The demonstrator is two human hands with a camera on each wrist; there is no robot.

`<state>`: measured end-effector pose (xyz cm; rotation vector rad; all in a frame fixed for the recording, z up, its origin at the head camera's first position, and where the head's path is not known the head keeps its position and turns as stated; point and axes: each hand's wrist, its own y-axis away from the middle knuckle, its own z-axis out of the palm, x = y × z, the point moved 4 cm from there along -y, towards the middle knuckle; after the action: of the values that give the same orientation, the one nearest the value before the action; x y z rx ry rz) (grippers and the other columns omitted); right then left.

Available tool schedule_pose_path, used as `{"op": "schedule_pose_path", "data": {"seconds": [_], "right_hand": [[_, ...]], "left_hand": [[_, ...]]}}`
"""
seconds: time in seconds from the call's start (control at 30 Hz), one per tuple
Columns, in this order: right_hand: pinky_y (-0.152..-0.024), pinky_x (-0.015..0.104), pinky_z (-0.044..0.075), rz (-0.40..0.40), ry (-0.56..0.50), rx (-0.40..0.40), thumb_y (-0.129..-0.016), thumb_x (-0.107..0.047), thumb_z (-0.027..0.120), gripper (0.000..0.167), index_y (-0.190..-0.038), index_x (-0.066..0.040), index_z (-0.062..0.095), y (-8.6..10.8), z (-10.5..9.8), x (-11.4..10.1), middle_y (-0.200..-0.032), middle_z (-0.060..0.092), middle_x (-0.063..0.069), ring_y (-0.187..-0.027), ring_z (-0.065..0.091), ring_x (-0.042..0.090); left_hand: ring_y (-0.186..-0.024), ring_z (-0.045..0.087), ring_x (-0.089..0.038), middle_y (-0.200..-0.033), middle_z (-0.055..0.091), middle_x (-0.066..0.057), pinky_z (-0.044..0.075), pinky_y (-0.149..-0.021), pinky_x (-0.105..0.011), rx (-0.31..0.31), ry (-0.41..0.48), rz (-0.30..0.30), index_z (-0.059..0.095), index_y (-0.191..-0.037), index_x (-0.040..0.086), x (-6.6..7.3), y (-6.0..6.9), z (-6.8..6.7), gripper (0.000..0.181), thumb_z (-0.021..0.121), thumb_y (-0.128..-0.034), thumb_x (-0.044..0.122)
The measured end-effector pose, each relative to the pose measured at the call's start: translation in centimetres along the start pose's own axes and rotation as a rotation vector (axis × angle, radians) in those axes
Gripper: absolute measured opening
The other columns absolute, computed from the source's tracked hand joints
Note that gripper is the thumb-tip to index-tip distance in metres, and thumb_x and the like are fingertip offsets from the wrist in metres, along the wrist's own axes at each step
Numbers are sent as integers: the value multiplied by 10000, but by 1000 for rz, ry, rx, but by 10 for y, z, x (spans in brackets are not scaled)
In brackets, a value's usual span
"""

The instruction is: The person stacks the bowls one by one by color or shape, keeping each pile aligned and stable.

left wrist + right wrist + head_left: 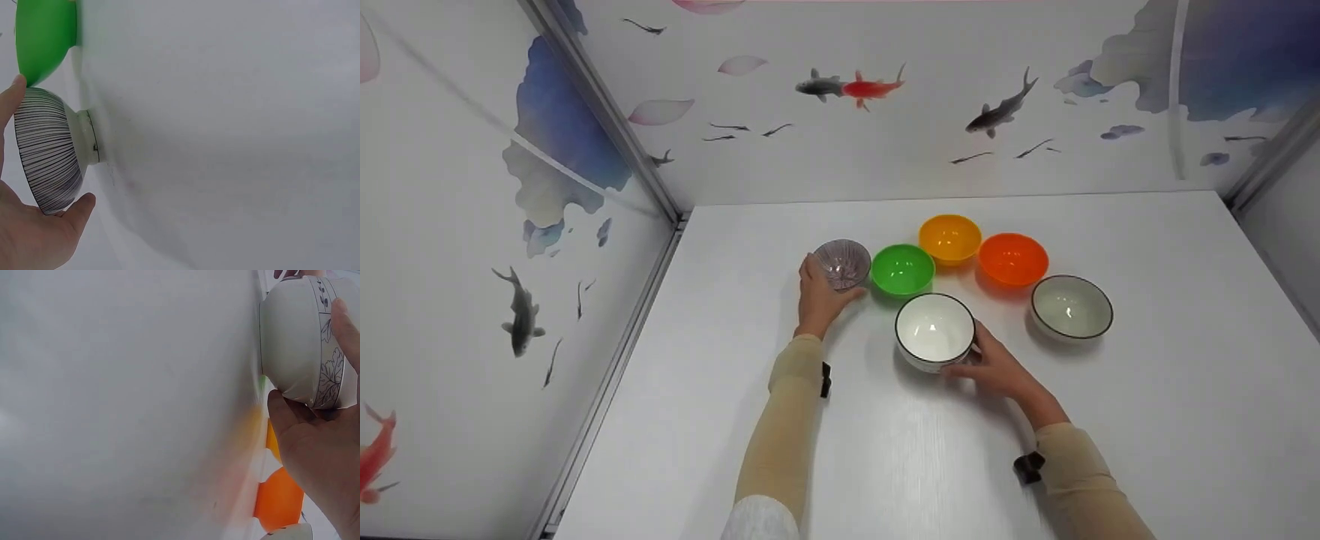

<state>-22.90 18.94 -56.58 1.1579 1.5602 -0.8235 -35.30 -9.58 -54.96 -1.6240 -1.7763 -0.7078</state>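
Note:
My left hand (823,300) grips a small bowl (842,264) with thin dark stripes, its fingers at the left side and its thumb at the near right. The left wrist view shows the stripes on that bowl's outer wall (48,152) and its pale foot. My right hand (997,367) holds a larger white bowl (934,328) with a dark rim, at its right and near side. A floral band runs round this bowl's outside (331,377) in the right wrist view. Directly right of the striped bowl is a green bowl (902,270).
Behind and to the right stand a yellow bowl (950,238), an orange bowl (1013,259) and a grey-white bowl (1071,307) with a dark rim. All are on a white table (915,465). Fish-printed panels (885,150) border the table's back and left.

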Motion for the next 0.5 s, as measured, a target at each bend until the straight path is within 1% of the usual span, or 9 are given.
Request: {"op": "schedule_pose_path", "data": {"seconds": [0.17,0.3,0.5], "right_hand": [[-1219,564,237,-16,14,-2,-783,-134,848,1041,-1572,-11,179,1,0,-1,-1603,297,220,-1484,287,409],[-1215,564,249,-13,9,-1,-777,-131,852,1048,-1574,-19,181,0,0,0,-1602,303,211,-1480,297,403],[-1219,549,259,3,7,-1,-752,-142,870,1087,-1583,-49,174,0,-1,1,-1608,303,184,-1482,302,377]], "left_hand": [[-1500,264,-389,-1614,169,-261,296,-1231,-430,6,26,-21,24,-1571,-41,-3,-2,3,1264,876,-744,393],[-1497,273,-388,-1614,172,-266,292,-1234,-417,15,52,-44,23,-1570,-52,-4,-4,6,1290,886,-726,406],[-1493,286,-380,-1606,203,-262,285,-1237,-407,45,86,-74,41,-1572,-48,-4,-5,10,1299,899,-705,401]]}}
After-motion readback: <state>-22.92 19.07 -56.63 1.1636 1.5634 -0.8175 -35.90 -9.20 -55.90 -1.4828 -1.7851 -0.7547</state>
